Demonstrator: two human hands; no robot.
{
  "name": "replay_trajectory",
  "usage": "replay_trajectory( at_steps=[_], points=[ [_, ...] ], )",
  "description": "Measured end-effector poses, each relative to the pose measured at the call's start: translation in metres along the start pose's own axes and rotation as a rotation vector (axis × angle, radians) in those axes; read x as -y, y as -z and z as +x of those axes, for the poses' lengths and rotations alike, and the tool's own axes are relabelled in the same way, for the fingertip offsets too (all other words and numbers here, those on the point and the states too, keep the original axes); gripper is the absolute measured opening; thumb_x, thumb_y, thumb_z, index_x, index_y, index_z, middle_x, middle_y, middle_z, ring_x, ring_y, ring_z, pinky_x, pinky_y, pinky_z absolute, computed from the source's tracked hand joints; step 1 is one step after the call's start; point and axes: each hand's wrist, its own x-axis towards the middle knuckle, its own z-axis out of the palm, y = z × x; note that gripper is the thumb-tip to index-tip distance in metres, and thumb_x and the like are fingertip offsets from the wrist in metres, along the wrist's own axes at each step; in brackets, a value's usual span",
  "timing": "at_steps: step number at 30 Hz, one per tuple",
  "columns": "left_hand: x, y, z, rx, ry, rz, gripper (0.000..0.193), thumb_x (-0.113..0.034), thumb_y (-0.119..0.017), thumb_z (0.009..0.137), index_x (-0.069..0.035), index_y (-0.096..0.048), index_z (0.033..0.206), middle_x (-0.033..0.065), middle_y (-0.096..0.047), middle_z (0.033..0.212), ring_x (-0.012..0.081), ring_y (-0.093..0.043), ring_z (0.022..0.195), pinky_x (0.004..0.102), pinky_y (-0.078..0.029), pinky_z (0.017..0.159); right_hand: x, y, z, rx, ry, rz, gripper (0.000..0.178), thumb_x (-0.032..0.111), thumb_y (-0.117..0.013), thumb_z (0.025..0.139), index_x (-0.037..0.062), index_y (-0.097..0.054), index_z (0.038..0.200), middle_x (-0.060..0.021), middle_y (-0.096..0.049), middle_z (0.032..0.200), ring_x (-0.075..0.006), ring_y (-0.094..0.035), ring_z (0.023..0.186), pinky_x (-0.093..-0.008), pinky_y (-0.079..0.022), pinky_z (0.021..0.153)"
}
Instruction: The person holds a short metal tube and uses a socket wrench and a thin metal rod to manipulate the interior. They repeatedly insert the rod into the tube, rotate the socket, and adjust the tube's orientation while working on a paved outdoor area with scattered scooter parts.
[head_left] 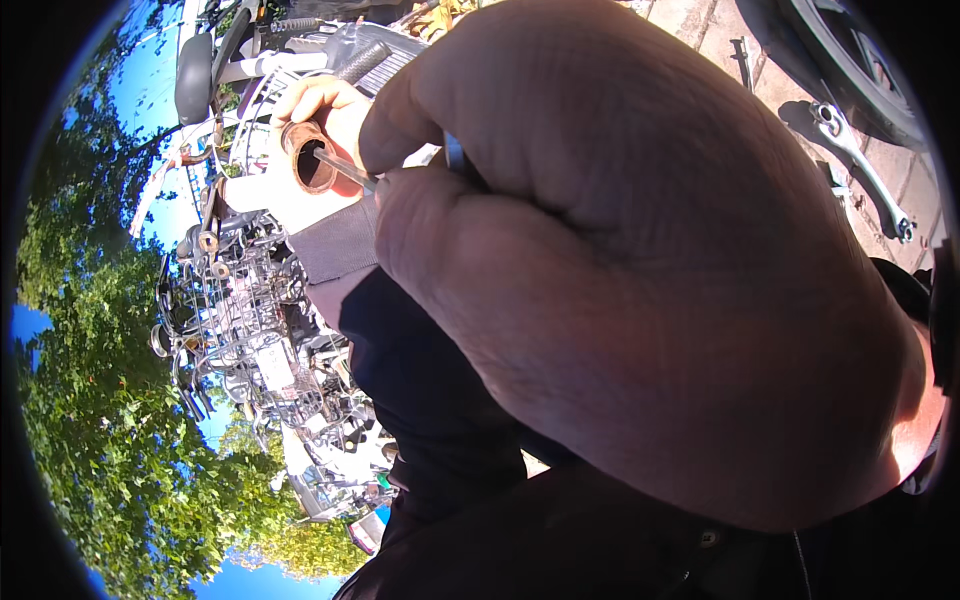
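Note:
My right hand (640,260) fills much of the head view, its fingers closed in a pinch around a thin metal rod (345,168). Whatever handle the rod has lies hidden in the palm; a bit of blue (455,155) shows between the fingers. The rod's far end reaches into the mouth of a short, rusty brown tube (290,135) with a flared rim. Behind the tube, my left hand (338,108), washed out by sunlight, has its fingers curled around it. A dark cuff (340,240) shows below the tube.
A double-ended wrench (868,175) lies on the paving (690,18) at right, beside a black tyre (850,70). Several bicycles with a wire basket (250,310) crowd the left, near a dark bicycle saddle (195,80). Leafy trees (100,400) stand beyond.

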Motion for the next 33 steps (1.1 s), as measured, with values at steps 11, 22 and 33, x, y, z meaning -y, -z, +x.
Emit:
replay_trajectory(
  at_steps=[11,22,33],
  points=[
    [0.02,-0.002,-0.038,0.088,-0.099,0.36,0.009,-0.008,-0.057,0.089,-0.006,-0.051,0.083,0.0044,-0.055,0.073,0.0152,-0.055,0.065,0.0271,-0.047,0.057,0.006,-0.004,-0.021,0.002,-0.007,0.006,0.027,0.021,-0.062,0.099,-0.0006,-0.062,0.116,-0.0086,-0.061,0.077,-0.0182,-0.055,0.064,-0.0301,-0.043,0.057],
    [0.003,-0.009,-0.029,0.077,-0.113,0.269,0.01,-0.009,-0.061,0.088,-0.006,-0.052,0.084,0.0048,-0.056,0.076,0.0156,-0.056,0.068,0.028,-0.047,0.059,0.003,-0.01,-0.016,0.004,0.015,-0.018,0.022,0.017,-0.062,0.099,-0.0002,-0.063,0.113,-0.0113,-0.06,0.076,-0.0231,-0.056,0.064,-0.033,-0.045,0.058],
    [-0.086,-0.005,0.094,0.08,0.094,-0.451,0.012,-0.01,-0.065,0.087,-0.007,-0.053,0.086,0.0051,-0.057,0.078,0.0161,-0.056,0.071,0.0289,-0.048,0.061,0.015,-0.011,0.025,-0.001,0.21,-0.287,0.016,0.012,-0.061,0.098,0.0001,-0.063,0.109,-0.014,-0.06,0.075,-0.0281,-0.058,0.064,-0.0359,-0.047,0.06]
  ],
)
